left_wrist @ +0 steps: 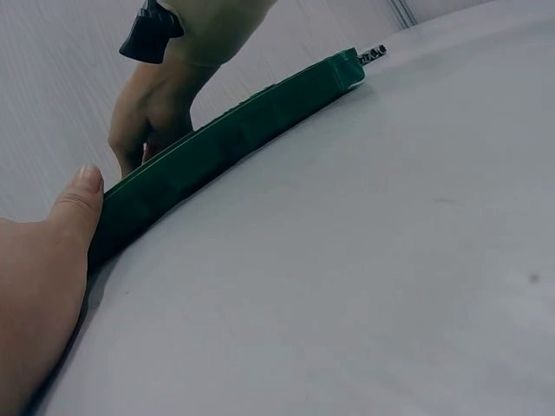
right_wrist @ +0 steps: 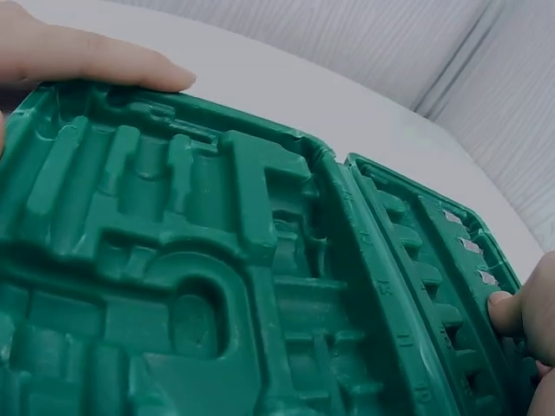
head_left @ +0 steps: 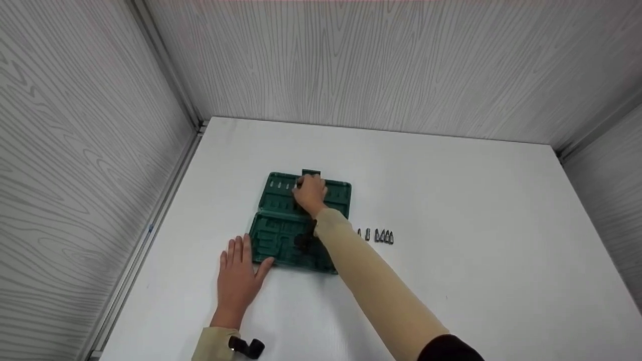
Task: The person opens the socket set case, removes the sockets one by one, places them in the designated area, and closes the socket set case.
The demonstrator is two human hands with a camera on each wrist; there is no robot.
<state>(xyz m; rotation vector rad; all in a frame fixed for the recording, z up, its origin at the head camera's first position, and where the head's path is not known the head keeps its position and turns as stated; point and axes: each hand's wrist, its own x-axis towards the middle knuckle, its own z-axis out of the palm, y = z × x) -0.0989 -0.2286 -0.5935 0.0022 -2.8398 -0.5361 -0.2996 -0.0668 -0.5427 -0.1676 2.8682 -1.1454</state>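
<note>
An open green plastic case (head_left: 281,258) lies on the white table, its moulded slots facing up. My left hand (head_left: 236,278) rests flat at its left near corner, fingers straight, with the thumb (left_wrist: 80,204) against the near edge. Over the far half of the case, my right hand (head_left: 311,194) has its fingers bent, pinching at a small silver bit in the row of slots; the fingers largely hide that piece. Several small silver bits (right_wrist: 471,246) sit in the row beside the right thumb (right_wrist: 506,312). My right forearm covers part of the near half.
Right of the case, several metal bits (head_left: 384,236) and a short metal cylinder (head_left: 367,234) lie in a row on the white table (head_left: 476,240). Grey wood-grain panels (head_left: 351,60) stand behind and at both sides. A black camera mount (head_left: 246,347) is strapped to the left wrist.
</note>
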